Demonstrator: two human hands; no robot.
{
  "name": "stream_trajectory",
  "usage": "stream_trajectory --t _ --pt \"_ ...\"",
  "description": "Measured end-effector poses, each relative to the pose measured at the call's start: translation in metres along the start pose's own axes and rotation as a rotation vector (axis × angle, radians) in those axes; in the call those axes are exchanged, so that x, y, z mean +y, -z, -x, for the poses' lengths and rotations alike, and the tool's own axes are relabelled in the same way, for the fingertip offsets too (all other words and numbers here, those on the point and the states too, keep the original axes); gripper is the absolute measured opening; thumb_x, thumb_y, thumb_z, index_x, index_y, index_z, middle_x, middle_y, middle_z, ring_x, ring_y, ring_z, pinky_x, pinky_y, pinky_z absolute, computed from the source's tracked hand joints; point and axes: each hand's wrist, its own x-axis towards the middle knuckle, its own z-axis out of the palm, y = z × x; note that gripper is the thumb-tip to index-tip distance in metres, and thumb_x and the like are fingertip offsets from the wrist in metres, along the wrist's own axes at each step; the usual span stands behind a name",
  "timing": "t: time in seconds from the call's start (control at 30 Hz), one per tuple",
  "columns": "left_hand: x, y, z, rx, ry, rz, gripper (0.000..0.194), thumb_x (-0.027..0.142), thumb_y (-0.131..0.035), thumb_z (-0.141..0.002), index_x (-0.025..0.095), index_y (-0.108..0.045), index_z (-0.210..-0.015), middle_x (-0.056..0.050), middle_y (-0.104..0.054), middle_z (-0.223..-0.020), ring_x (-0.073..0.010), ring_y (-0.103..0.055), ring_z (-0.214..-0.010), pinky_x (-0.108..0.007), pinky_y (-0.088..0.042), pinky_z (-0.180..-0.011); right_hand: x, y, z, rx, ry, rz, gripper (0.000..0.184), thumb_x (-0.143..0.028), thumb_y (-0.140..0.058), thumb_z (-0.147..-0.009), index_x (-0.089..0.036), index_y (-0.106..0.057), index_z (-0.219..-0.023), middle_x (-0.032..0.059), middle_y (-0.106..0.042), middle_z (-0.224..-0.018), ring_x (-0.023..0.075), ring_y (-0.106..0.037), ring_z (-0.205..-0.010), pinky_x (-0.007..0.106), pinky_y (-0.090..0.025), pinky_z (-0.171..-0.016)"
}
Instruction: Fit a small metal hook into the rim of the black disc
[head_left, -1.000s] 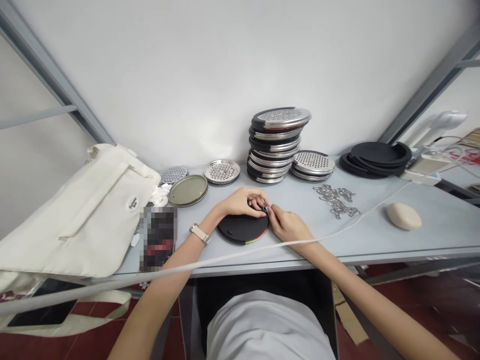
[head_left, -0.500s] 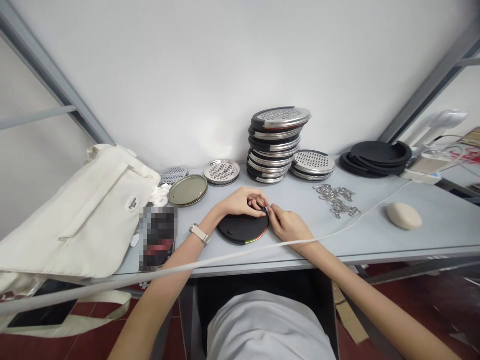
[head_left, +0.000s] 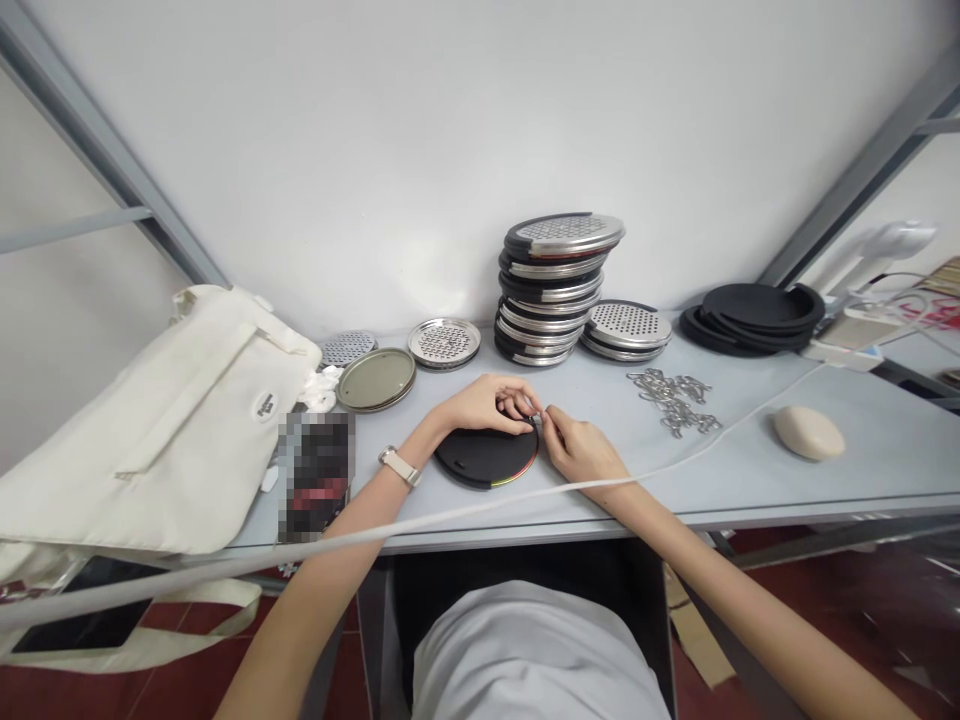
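Note:
A black round disc (head_left: 484, 456) with a coloured rim lies flat on the grey table (head_left: 750, 470) in front of me. My left hand (head_left: 487, 403) rests on its far edge, fingers curled and pinching there. My right hand (head_left: 577, 447) meets it at the disc's right far edge, fingers pinched on a small metal clip (head_left: 535, 421). Both hands touch at that spot. A watch sits on my left wrist.
A tall stack of black-and-steel perforated discs (head_left: 555, 290) stands behind, a shorter stack (head_left: 627, 329) beside it. Loose metal clips (head_left: 671, 397) lie right of my hands. Black rubber rings (head_left: 754, 315) far right, a beige oval (head_left: 808, 432), a white cable (head_left: 450, 517), a cream bag (head_left: 157, 430) left.
My right hand has shifted very slightly; otherwise both hands stay pinched at the disc's far edge.

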Motion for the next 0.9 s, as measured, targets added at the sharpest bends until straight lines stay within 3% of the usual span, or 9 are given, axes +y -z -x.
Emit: stream_trajectory --t 0.9 --pt "-0.0003 0.0004 0.0002 -0.003 -0.010 -0.093 0.032 0.019 -0.066 -0.062 0.011 -0.057 -0.092 -0.007 -0.063 -0.084 -0.0082 -0.058 -0.069 -0.018 -0.039 -0.060 0.0023 -0.0008 -0.0010 -0.018 0.085 0.048 0.033 -0.033 -0.020 -0.090 -0.019 -0.050 -0.093 0.0032 -0.063 -0.065 0.0130 -0.054 -0.051 0.023 -0.024 -0.049"
